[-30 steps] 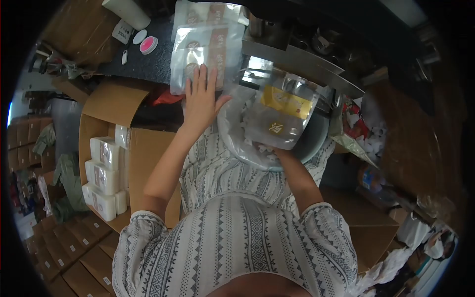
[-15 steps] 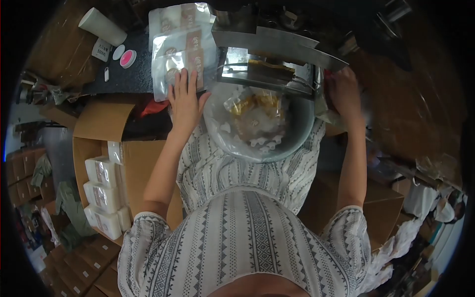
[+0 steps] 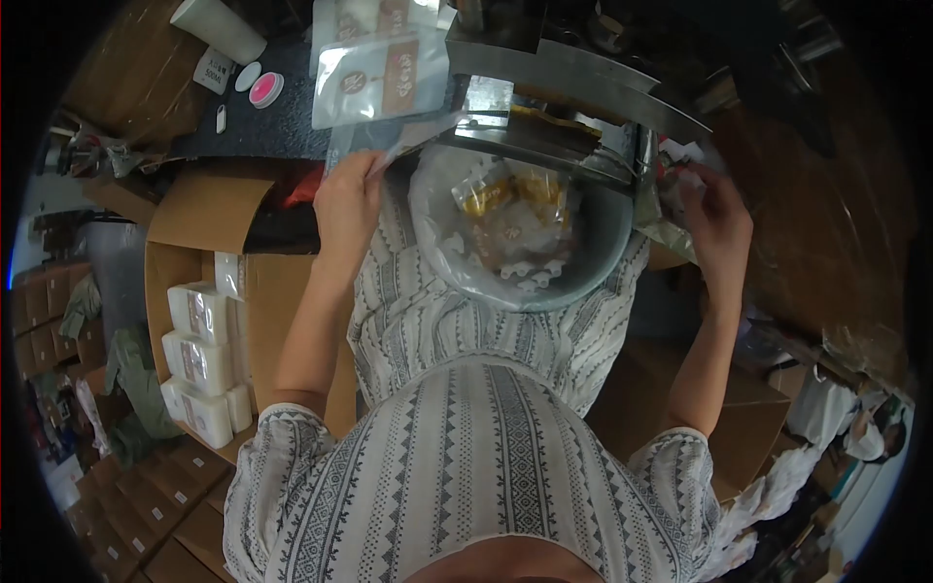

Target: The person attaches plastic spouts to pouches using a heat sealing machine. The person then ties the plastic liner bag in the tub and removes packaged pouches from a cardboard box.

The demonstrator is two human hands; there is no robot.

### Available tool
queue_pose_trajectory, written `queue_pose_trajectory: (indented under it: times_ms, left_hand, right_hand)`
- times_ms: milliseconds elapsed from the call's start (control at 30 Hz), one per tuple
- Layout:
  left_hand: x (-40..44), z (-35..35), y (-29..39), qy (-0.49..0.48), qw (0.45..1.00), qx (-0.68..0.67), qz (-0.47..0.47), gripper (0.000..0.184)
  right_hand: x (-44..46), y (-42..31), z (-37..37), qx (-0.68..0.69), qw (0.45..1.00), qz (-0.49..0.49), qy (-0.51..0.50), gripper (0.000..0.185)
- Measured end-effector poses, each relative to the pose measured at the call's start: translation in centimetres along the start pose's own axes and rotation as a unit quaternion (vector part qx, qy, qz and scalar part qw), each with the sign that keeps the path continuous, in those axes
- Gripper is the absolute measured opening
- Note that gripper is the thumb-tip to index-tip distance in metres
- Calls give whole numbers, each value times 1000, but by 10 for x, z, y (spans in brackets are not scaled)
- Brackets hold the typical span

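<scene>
My left hand is closed on the edge of a thin plastic pouch, which is tilted and blurred in front of the metal machine. Beyond it lie several printed clear pouches with brown label panels. My right hand has its fingers pinched together beside the machine's right end, near a pale crumpled bag. What is between those fingers is small and unclear. Between my hands, a lined basin holds small clear packets, some with yellow contents.
The metal machine stands behind the basin. At left, an open cardboard box holds stacked white packs. A white cup and a pink round tub sit on the dark surface. Another carton is at right.
My left hand has gone from lying flat on the pouches to gripping one pouch, lifted near the machine. My right hand has moved right and toward me from the machine's end.
</scene>
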State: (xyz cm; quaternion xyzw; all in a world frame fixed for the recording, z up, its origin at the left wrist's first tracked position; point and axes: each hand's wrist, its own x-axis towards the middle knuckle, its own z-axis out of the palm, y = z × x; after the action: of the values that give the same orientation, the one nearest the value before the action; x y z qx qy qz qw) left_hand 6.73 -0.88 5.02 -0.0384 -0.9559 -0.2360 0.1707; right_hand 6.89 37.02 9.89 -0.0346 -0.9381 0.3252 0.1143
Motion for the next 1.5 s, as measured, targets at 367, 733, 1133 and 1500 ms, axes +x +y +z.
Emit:
queue_pose_trajectory:
  times_ms: [367,733,1133,1500]
  left_hand:
    - [-21,-8,56,14,996,-48,70,10]
    - [-18,26,71,-185,950,-226,108,9]
    - [31,59,82,-327,740,-518,-277,32]
    - [12,30,-23,6,992,94,82,28]
  right_hand:
    - [-16,-77,38,340,910,-68,-226,16]
    - [-19,-64,67,374,912,-59,-160,20]
    - [1,-3,14,-155,986,11,-66,19]
    - [14,31,13,-117,986,3,-116,26]
